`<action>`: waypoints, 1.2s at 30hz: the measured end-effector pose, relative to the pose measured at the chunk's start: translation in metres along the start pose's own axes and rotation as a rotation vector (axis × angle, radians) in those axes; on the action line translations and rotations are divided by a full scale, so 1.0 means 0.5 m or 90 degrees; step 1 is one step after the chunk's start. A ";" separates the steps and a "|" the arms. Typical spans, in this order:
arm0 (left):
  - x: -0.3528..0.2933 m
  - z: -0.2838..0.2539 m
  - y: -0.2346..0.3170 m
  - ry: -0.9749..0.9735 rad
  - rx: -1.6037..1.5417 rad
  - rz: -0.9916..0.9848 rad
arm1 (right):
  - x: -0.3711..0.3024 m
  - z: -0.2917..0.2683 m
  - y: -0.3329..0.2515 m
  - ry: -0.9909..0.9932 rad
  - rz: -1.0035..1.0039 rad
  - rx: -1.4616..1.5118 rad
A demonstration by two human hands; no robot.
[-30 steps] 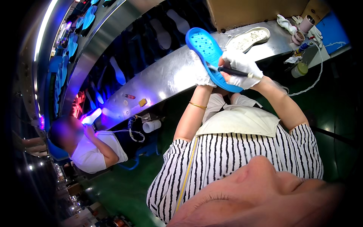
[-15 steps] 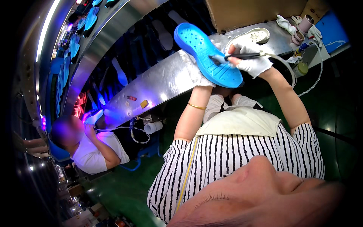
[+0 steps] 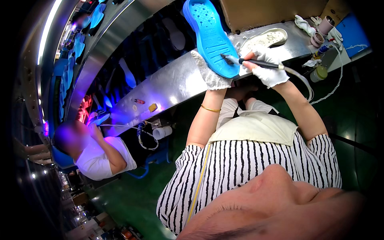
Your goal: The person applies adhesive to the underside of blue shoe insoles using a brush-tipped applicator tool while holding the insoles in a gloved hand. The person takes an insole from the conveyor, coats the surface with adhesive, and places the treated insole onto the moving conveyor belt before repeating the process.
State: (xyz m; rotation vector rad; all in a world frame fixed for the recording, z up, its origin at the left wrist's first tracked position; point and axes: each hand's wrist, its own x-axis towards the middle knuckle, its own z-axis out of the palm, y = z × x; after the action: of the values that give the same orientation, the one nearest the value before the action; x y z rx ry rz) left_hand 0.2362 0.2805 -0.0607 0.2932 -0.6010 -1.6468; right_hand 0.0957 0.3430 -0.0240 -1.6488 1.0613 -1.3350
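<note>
In my gloved left hand (image 3: 209, 74) is a blue shoe sole (image 3: 212, 40), gripped at its near end above the metal bench. Its inner face is toward me, with small holes at the far end and cross grooves nearer. The fingers of this hand are partly hidden behind the sole. My right hand (image 3: 267, 70), in a white glove with bare fingertips, is closed around a black-handled brush (image 3: 256, 63). The brush's pale head ends in a dark tip at the grooved part of the sole. A pale hose (image 3: 300, 78) runs from the handle's rear end.
A white shoe sole (image 3: 266, 39) lies on the metal bench (image 3: 160, 86), before a cardboard box (image 3: 272, 14). White gloves (image 3: 305, 26), tape rolls (image 3: 317, 39) and a jar (image 3: 319, 74) are at right. Further left, a co-worker (image 3: 106, 156) sits beside a dark conveyor carrying soles (image 3: 127, 73).
The blue sole has swung more upright, its far end rising and its near end shifting left. The brush tip has moved slightly along the grooves. My right hand stays around the brush.
</note>
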 end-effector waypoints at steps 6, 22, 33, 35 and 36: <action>0.012 -0.023 0.013 -0.096 -0.193 -0.063 | -0.011 0.034 -0.012 -0.080 0.089 0.093; 0.051 -0.004 0.061 -0.178 -0.196 -0.168 | -0.001 -0.002 -0.010 -0.096 -0.090 -0.036; 0.054 0.024 0.075 -0.212 -0.233 -0.219 | 0.002 -0.001 -0.016 -0.060 -0.020 0.112; 0.065 0.020 0.078 -0.218 -0.227 -0.228 | -0.011 0.008 -0.015 -0.084 0.043 0.067; 0.066 0.020 0.079 -0.219 -0.229 -0.236 | -0.021 0.011 0.001 -0.118 0.117 0.139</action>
State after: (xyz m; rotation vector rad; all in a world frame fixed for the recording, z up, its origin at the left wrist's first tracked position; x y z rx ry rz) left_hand 0.2584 0.2480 -0.0263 -0.1578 -0.5097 -2.1482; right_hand 0.0999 0.3529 -0.0292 -1.4461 0.8992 -1.1128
